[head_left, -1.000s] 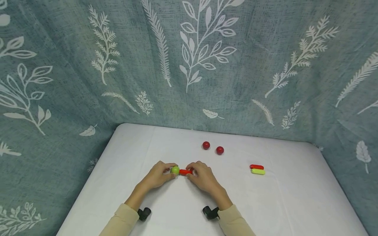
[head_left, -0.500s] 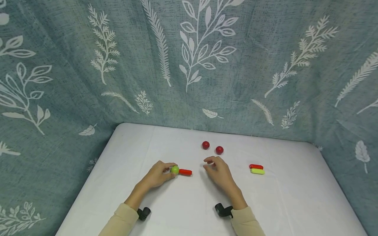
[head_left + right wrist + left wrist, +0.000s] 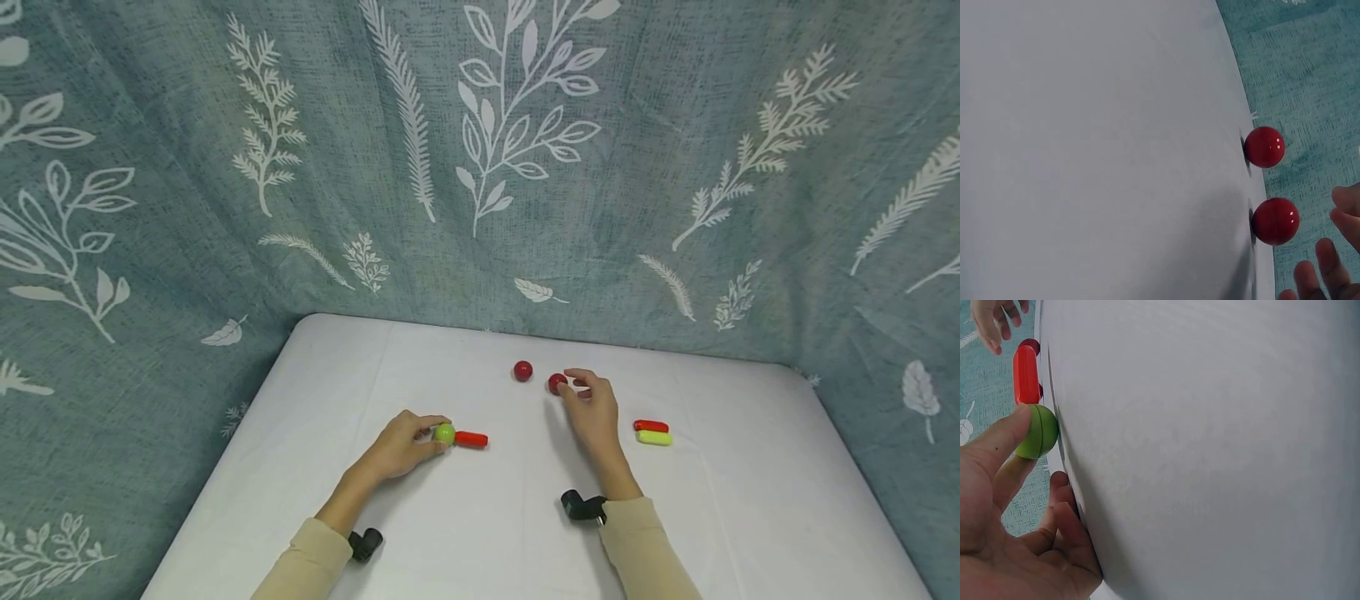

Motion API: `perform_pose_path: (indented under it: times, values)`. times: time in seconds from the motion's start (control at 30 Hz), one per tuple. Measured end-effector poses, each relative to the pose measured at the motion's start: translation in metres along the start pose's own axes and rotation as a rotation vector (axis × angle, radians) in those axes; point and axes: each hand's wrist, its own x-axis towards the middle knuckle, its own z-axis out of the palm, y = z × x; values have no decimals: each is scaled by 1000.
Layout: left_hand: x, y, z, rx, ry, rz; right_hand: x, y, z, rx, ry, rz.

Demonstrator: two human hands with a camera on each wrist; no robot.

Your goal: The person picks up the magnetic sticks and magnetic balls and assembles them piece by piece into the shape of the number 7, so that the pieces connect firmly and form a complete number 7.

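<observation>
My left hand (image 3: 397,448) pinches a green ball (image 3: 444,434) between thumb and fingers. From the ball's right side a red rod (image 3: 472,439) sticks out, its end right at the ball; in the left wrist view this rod (image 3: 1026,375) has flat faces, and a seam runs round the green ball (image 3: 1044,432). Farther back, my right hand (image 3: 597,417) is over the table with parted fingers around the nearer dark red ball (image 3: 555,382). The right wrist view shows its fingertips (image 3: 1327,253) apart from this ball (image 3: 1275,221).
A second dark red ball (image 3: 522,371) lies a little to the left and farther back. Right of my right hand, a short red rod (image 3: 651,426) and a yellow-green rod (image 3: 654,437) lie side by side. A patterned curtain (image 3: 450,275) hangs behind the white table (image 3: 510,533).
My right hand has let go of the red rod and moved right and back to the nearer dark red ball. The left hand keeps its pinch on the green ball in the same place.
</observation>
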Motion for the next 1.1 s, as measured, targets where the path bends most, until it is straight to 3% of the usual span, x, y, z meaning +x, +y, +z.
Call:
perform_pose_path:
  times: [0.17,0.33,0.77,0.93,1.1]
  values:
    - [0,-2,1,-2,-3,-2,7,6,3,24,-63,65]
    - [0,-3,2,-3,-4,-7,9,12,8,-26,-100,130]
    - [1,0,-1,0,-15,-1,12,17,15,-136,-69,112]
    - [2,1,-3,-16,-16,9,10,13,14,-127,-78,124]
    - [1,0,-2,-8,-26,1,0,2,10,-46,-104,150]
